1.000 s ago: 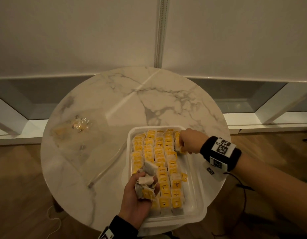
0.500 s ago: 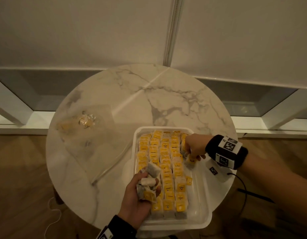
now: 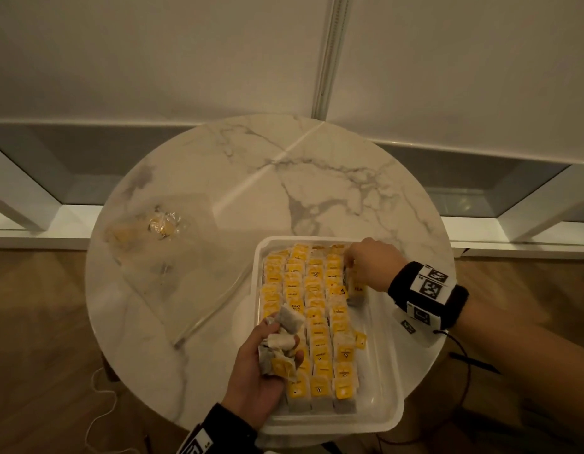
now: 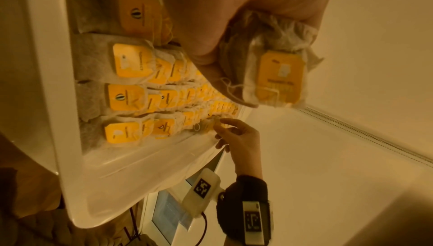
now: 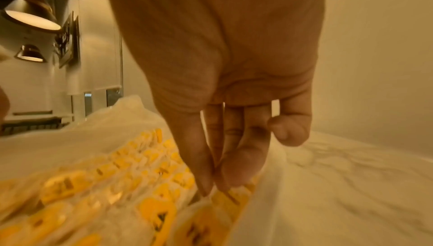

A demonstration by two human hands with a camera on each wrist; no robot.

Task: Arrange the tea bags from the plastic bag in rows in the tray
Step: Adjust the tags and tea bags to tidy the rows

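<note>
A white rectangular plastic tray sat on the near right part of a round white marble table. Paper tea bags with yellow tags lay in it in overlapping rows, filling the left part, while the right strip of the tray floor was bare. The left hand hovered over the tray's near left corner, its fingers curled round a loose bunch of tea bags. The right hand reached to the far end of the rightmost row, thumb and fingertips drawn together on the top edge of a yellow-tagged tea bag there; the wrist view was too blurred to tell whether they pinched it or only touched it. A crumpled clear plastic bag lay on the table's left side, well apart from the tray, with a few yellow tags showing inside.
</note>
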